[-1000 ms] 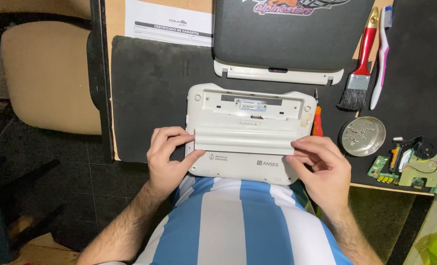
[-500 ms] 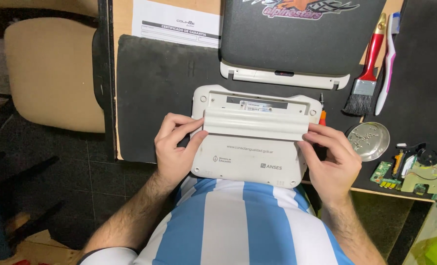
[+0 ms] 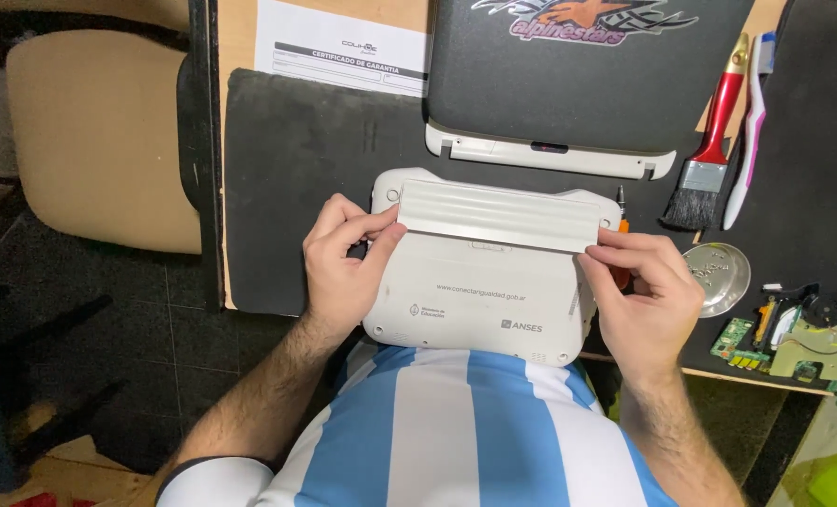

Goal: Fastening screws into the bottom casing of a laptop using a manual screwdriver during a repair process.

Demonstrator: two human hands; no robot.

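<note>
Black rubbery mat (image 3: 296, 169) covers a wooden desk (image 3: 235, 33), seen from above over a blue and white striped shirt (image 3: 456, 432). To the left, past the desk edge, a tan chair seat (image 3: 99, 141) stands on a dark tiled floor (image 3: 80, 347). A white netbook (image 3: 479, 282) lies upside down on the mat at the near edge of the desk, just in front of the person. Across its far edge lies a long, ribbed white battery (image 3: 498, 214). The left hand (image 3: 343, 268) curls around the netbook's left side, thumb and fingertips pinching the battery's left end. The right hand (image 3: 639, 291) grips the right side the same way, fingers closed on the battery's right end. Beyond it lies a second machine with a dark lid (image 3: 578, 66), and a printed sheet (image 3: 343, 42) is at the far left. To the right lie a red paintbrush (image 3: 709, 141), a toothbrush (image 3: 752, 122), a round metal dish (image 3: 719, 277) and green circuit boards (image 3: 794, 343).
</note>
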